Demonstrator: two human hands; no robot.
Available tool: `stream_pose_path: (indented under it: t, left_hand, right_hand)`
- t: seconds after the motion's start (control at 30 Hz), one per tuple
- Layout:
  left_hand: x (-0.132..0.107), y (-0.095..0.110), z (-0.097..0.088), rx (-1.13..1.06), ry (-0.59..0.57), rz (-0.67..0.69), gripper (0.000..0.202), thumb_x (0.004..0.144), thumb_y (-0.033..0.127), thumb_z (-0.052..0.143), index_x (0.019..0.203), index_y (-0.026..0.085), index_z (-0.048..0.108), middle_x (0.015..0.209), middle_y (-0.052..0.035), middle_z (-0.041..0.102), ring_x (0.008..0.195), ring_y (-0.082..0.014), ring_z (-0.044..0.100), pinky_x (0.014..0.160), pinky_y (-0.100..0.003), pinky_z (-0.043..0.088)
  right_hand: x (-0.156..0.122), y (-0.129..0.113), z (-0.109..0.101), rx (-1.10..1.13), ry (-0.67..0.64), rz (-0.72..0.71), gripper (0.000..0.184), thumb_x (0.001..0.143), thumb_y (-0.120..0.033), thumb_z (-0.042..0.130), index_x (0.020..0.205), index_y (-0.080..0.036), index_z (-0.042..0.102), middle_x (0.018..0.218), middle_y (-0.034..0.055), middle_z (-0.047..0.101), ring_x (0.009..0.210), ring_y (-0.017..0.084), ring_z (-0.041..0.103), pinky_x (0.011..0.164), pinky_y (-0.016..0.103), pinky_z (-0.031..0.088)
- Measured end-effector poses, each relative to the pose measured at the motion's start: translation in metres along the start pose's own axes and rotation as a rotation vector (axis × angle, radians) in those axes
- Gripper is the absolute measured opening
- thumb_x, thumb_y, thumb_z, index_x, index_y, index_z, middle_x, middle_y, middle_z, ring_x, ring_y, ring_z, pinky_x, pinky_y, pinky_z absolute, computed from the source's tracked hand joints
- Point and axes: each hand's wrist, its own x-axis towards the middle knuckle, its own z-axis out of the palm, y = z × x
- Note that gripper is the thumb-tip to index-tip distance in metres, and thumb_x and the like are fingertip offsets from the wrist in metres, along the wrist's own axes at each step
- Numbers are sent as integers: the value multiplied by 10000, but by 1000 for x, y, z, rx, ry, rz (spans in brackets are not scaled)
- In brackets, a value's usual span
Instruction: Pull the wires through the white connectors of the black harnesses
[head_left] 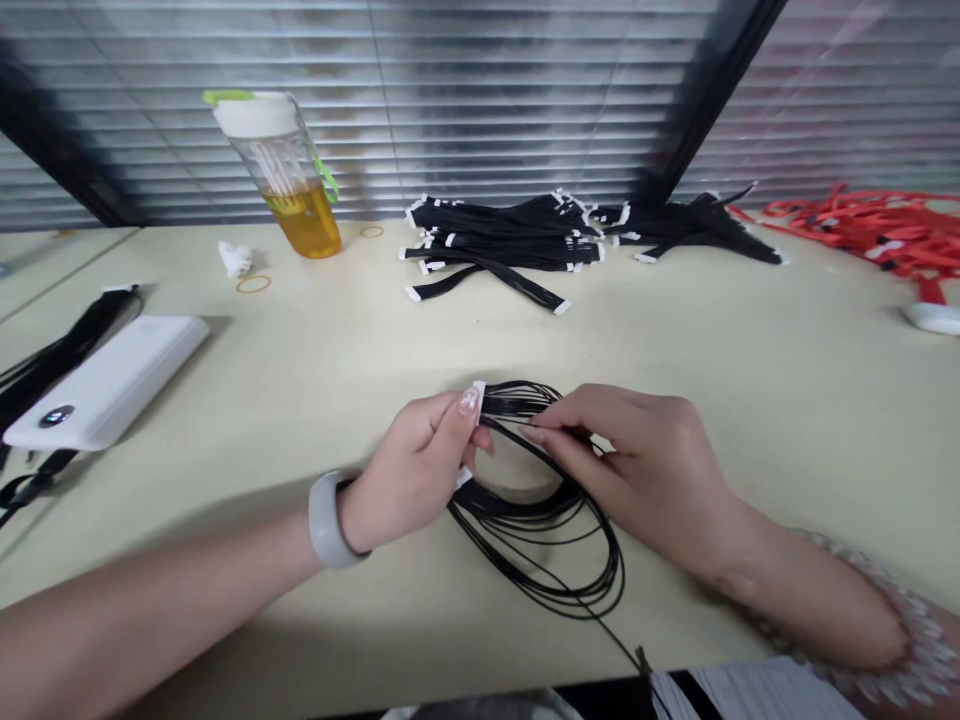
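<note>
A looped black cable harness (609, 560) of many thin wires lies between my two hands over the table. My left hand (420, 455) is closed on the harness's white connector (480, 402), with the thumb pressed on top of it. Part of a second white connector (464, 478) shows below those fingers. My right hand (645, 465) pinches a thin black wire between thumb and forefinger, just right of the connector. From the loops, a wire runs down to the table's front edge. The palm sides of both hands are hidden.
A pile of black flat cables (502, 235) lies at the back, beside another black bunch (694, 225). Red cables (877, 230) are at far right. Left stand a drink bottle (304, 215), a white power bank (112, 380), crumpled tissue (235, 259) and rubber bands (253, 291).
</note>
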Motion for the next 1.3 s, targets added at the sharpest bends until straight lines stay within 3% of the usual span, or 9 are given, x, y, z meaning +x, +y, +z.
stream_pose_path:
  t: [0.47, 0.73, 0.93, 1.1, 1.3]
  left_hand:
    - [-1, 1, 1, 26, -21, 26, 469, 947, 445, 317, 638, 151, 514, 499, 28, 492, 454, -54, 464, 442, -164, 367]
    - [0, 3, 0, 62, -54, 40, 459, 947, 427, 320, 627, 152, 501, 527, 22, 505, 464, -62, 456, 446, -178, 361]
    - [0, 4, 1, 104, -106, 76, 456, 952, 401, 318, 611, 150, 487, 538, 20, 502, 481, -61, 452, 491, -182, 381]
    - [1, 4, 1, 123, -100, 68, 444, 955, 388, 319, 627, 149, 500, 531, 22, 500, 487, -65, 451, 501, -187, 378]
    - [0, 3, 1, 132, -94, 62, 439, 954, 393, 320, 631, 152, 497, 541, 23, 494, 497, -69, 444, 515, -194, 381]
  right_hand:
    - [-5, 1, 0, -49, -3, -92, 97, 828, -90, 552, 838, -170, 604, 765, -23, 654, 675, 63, 584, 595, 186, 434]
    - [-9, 2, 0, -235, -15, -273, 160, 848, -87, 500, 741, -159, 595, 855, 57, 678, 722, 137, 623, 577, 238, 467]
    - [-10, 0, 3, -177, -91, -284, 197, 830, -32, 455, 818, -128, 627, 807, 55, 662, 701, 125, 611, 590, 225, 474]
    - [-7, 1, 1, -211, -87, -277, 186, 863, -76, 444, 828, -146, 613, 815, 51, 655, 695, 117, 591, 584, 224, 450]
    - [-4, 3, -1, -247, -191, -258, 214, 902, -144, 424, 847, -130, 631, 683, 40, 580, 610, 120, 526, 537, 239, 398]
